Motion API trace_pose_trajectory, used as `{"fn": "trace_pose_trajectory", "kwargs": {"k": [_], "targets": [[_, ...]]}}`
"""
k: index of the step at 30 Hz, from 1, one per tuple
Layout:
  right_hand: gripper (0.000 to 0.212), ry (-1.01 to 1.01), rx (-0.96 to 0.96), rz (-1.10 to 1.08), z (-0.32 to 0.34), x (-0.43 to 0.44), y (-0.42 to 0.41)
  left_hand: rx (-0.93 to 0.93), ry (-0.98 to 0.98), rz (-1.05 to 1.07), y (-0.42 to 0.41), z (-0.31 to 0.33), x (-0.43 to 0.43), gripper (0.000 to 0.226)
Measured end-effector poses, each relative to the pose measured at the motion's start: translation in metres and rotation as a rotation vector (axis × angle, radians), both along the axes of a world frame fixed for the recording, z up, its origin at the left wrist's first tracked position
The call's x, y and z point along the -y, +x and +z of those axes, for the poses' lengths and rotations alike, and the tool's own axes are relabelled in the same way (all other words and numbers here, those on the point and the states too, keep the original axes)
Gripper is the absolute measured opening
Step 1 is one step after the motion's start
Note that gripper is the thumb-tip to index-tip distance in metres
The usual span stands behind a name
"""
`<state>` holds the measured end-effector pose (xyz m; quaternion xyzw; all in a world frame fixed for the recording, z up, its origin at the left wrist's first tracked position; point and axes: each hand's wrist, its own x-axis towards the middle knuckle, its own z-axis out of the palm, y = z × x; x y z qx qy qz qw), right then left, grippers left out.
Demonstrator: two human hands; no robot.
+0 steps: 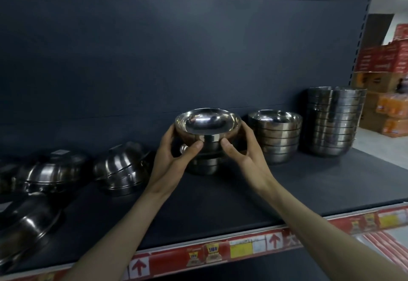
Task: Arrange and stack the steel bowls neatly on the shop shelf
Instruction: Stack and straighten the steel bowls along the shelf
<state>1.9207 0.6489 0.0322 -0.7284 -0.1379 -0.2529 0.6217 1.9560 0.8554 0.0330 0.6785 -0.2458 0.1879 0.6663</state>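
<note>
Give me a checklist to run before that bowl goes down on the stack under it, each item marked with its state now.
1. Grip: left hand and right hand hold the bowl by its sides: ok.
2. Bowl mouth up: ok.
3. Bowl lined up over the short stack: ok.
4. Short stack straight: cannot tell, the hands hide most of it.
5. Bowl clear of the middle stack: ok.
6. Tipped bowls at the left set upright: not ok, they lie on their sides.
</note>
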Motion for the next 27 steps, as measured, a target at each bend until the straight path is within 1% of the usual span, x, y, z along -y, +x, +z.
{"fn": "trace_pose_trajectory", "kwargs": {"k": [2,4,7,11,17,20,22,25,27], "targets": [[0.079,-0.049,-0.06,-0.037,-0.008,0.003,0.01,-0.008,0.04,0.01,0.01,-0.007,-0.002,0.079],[0.08,-0.09,-0.11,-0.06,-0.014,0.005,0.018,-0.022,0.071,0.011,0.018,-0.013,-0.004,0.081],[0.083,-0.112,-0.1,-0.052,-0.019,0.004,0.024,-0.032,0.127,-0.001,0.023,-0.018,-0.008,0.083],[0.087,-0.135,-0.135,-0.043,-0.023,0.006,0.028,-0.048,0.179,-0.002,0.027,-0.023,-0.012,0.084],[0.07,-0.1,-0.092,0.022,-0.023,0.009,0.027,-0.064,0.203,-0.078,0.031,-0.029,-0.01,0.073],[0.068,-0.114,-0.094,0.021,-0.024,0.011,0.028,-0.108,0.19,-0.106,0.033,-0.031,-0.011,0.074],[0.062,-0.123,-0.107,0.011,-0.024,0.012,0.029,-0.134,0.192,-0.105,0.034,-0.032,-0.011,0.074],[0.054,-0.134,-0.132,-0.013,-0.025,0.011,0.029,-0.152,0.187,-0.088,0.035,-0.033,-0.012,0.066],[0.054,-0.125,-0.169,-0.019,-0.025,0.011,0.03,-0.161,0.181,-0.088,0.035,-0.034,-0.012,0.059]]}}
